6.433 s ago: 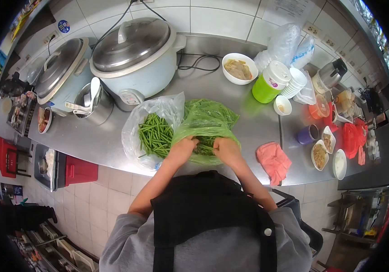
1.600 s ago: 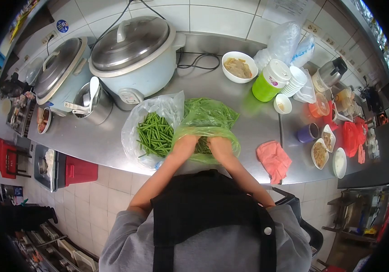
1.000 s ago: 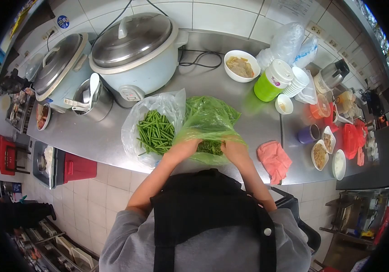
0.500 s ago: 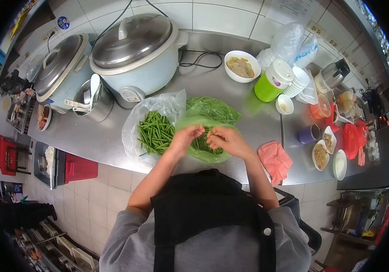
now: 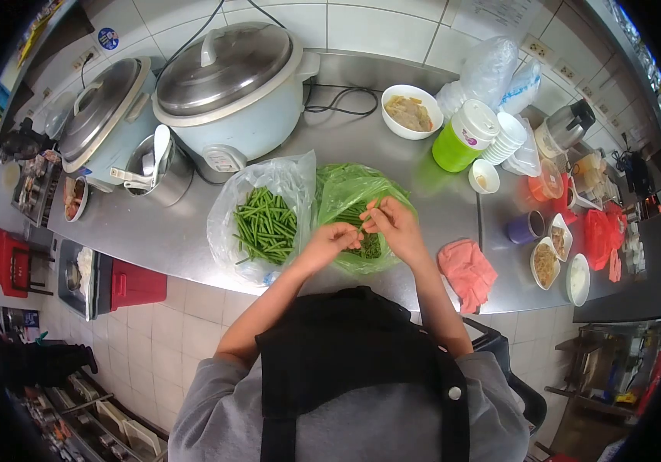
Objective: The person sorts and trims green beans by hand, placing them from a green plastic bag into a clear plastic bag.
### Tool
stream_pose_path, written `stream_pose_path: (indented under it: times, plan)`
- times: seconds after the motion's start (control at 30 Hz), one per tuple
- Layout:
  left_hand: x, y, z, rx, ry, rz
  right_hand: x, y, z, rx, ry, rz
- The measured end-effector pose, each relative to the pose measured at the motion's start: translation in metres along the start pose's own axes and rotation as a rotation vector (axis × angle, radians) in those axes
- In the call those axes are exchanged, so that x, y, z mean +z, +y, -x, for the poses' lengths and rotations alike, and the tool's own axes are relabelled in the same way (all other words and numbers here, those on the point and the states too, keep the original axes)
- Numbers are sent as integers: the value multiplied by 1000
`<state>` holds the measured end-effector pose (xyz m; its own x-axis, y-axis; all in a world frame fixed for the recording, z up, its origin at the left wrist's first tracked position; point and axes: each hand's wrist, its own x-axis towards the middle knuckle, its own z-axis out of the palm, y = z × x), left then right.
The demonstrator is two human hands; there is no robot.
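Over a translucent green plastic bag (image 5: 400, 202), my left hand (image 5: 333, 242) and my right hand (image 5: 394, 225) are close together with their fingers pinched. A thin green bean (image 5: 364, 225) runs between their fingertips, gripped by both. Small green bits (image 5: 369, 246) lie inside the green bag, partly hidden by my hands. To the left, a clear plastic bag (image 5: 223, 208) stands open, full of cut green beans (image 5: 265, 223). More green plastic with green contents (image 5: 334, 173) shows just behind the green bag.
Two big rice cookers (image 5: 230, 100) (image 5: 107, 115) and a metal pot (image 5: 169, 173) with utensils stand at the left. A bowl of food (image 5: 410, 115), a green jug (image 5: 458, 146), white cups (image 5: 506, 138) and a pink cloth (image 5: 467, 273) are to the right.
My right hand has risen slightly to the right and my left hand has moved slightly down. The green bag's mouth stands wider, and the bean between my fingers now shows.
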<state>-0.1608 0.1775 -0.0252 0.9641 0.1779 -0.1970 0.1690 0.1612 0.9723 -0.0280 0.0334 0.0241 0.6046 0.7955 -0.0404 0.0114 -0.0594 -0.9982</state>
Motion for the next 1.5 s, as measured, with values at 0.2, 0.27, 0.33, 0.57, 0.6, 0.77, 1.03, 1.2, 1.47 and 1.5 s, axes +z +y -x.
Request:
stream_pose_path:
  times: [0.2, 0.27, 0.33, 0.57, 0.6, 0.77, 1.03, 1.2, 1.47, 1.5]
  plan:
    - [16, 8, -2, 182, 317, -647, 20, -17, 12, -75, 13, 337]
    - [18, 3, -3, 319, 399, -841, 23, -26, 17, -156, -22, 480]
    - [18, -3, -3, 276, 431, -1111, 24, -32, 19, -344, -114, 649]
    - [-4, -35, -11, 309, 178, -1239, 41, -84, 16, -56, -835, 804]
    - [-3, -43, -13, 380, 257, -1162, 54, -77, 11, -260, -664, 676]
    - [-10, -42, -3, 548, 426, -914, 81, -57, -22, -310, -327, 269]
    - [-66, 28, 1, 146, -61, -796, 65, -42, -18, -372, -201, 396]
    - [-87, 21, -17, 415, 5, -866, 35, -27, 3, -256, -492, 453]
    - [-56, 11, -27, 268, 52, -1201, -3, 24, -28, -245, 200, 861]
    - [-55, 15, -27, 270, 50, -1202, 2, 21, -26, -208, 182, 885]
